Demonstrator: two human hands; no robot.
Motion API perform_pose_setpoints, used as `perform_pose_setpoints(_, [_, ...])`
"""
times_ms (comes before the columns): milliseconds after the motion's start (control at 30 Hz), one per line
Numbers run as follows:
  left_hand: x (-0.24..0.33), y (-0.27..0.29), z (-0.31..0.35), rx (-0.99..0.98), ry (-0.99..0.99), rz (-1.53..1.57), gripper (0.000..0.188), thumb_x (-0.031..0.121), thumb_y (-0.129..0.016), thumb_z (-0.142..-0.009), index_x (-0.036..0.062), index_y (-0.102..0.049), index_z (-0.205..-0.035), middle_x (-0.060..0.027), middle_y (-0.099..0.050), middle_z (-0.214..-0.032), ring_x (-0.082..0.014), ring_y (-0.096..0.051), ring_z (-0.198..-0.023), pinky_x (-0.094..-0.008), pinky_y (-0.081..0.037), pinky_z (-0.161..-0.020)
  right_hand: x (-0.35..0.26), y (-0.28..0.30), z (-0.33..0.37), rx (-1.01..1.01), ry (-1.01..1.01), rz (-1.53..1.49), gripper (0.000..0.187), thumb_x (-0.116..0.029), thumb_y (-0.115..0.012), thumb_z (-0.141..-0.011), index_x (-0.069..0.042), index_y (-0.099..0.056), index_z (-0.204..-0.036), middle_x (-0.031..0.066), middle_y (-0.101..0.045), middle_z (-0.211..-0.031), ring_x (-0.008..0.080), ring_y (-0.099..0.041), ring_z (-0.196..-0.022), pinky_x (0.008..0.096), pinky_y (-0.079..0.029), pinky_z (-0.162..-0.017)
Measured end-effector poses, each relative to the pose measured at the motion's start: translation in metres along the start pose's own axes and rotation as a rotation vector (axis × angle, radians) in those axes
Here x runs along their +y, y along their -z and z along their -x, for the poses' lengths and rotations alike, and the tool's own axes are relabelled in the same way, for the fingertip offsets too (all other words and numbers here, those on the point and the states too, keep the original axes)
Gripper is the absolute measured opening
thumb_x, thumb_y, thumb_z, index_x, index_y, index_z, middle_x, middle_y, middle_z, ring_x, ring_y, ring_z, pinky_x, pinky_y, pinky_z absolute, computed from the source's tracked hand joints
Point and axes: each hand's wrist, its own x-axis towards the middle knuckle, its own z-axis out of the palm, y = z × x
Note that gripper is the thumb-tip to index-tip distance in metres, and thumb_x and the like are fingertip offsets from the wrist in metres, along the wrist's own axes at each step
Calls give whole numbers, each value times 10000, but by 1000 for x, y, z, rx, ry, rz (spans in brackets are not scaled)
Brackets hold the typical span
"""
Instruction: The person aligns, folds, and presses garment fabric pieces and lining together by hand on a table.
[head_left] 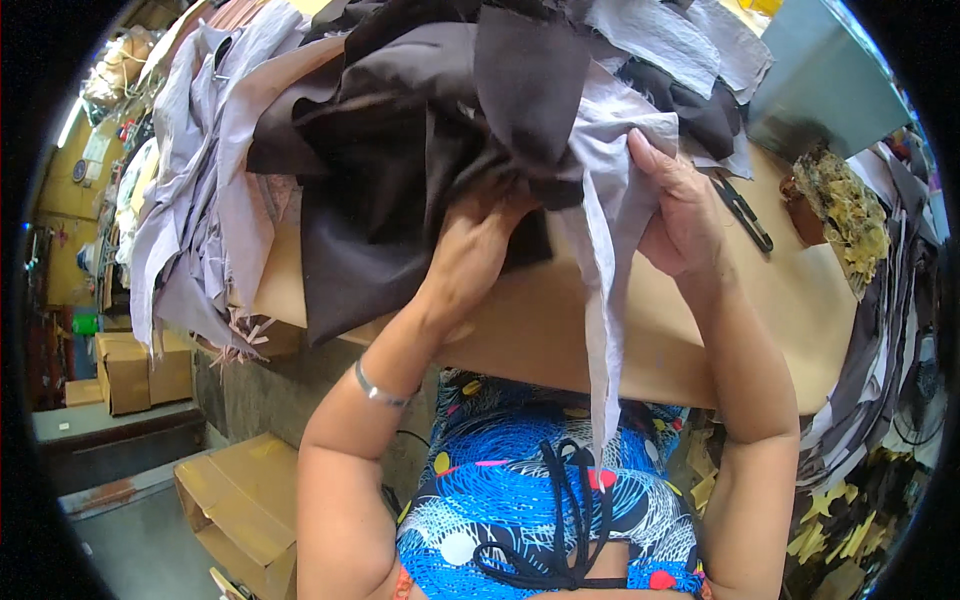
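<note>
The dark cloth (370, 235) lay bunched over the table (812, 310)! A white sheet (97, 148) on the yellow wall (72, 205), beyond the table's left, was too small to read. Two hands at work: the left (472, 235) had its fingers in the dark folds, grip hidden; the right (688, 215) pinched a pale cloth (605, 185) above the table. One slim black tool (742, 213) rested on the smooth tan top, and at least three cardboard boxes (245, 490) stood left of the table.

Yellow wall (62, 200) at left; bright light strip (70, 122); tan table (530, 345)
</note>
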Motion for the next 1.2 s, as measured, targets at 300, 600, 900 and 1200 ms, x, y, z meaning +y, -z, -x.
perform_pose_setpoints(300, [-27,3,-31,-154,262,698,359,57,-589,-834,64,-531,-1188,-79,-593,-1152,-240,-528,-1115,-425,-402,-987,-7,8,-5,183,79,150,261,-211,-524,-938,-34,-579,-1122,59,-641,-1041,150,-620,-915,316,-504,-835])
perform_pose_setpoints(600, [16,27,11,-58,-677,-1784,199,158,-539,-866,70,-640,-1013,-131,-636,-1012,-283,-583,-932,-363,-448,-874,-18,-3,5,323,196,939,239,-187,-477,-944,-9,-629,-993,2,-620,-835,73,-544,-721,215,-449,-662])
perform_pose_setpoints(900, [-2,42,-15,-166,-364,-1336,286,242,-585,-850,87,-626,-1087,-130,-620,-1081,-296,-565,-997,-367,-407,-924,2,27,-13,337,210,2002,148,-105,-542,-809,14,-602,-872,235,-636,-820,405,-624,-800,473,-505,-692])
perform_pose_setpoints(1200, [-17,14,11,-297,-285,-1172,404,219,-595,-857,23,-543,-1207,-198,-561,-1179,-316,-504,-1120,-363,-319,-1016,16,25,-14,407,356,2049,161,-131,-541,-761,-17,-641,-706,195,-640,-707,356,-651,-681,440,-516,-614])
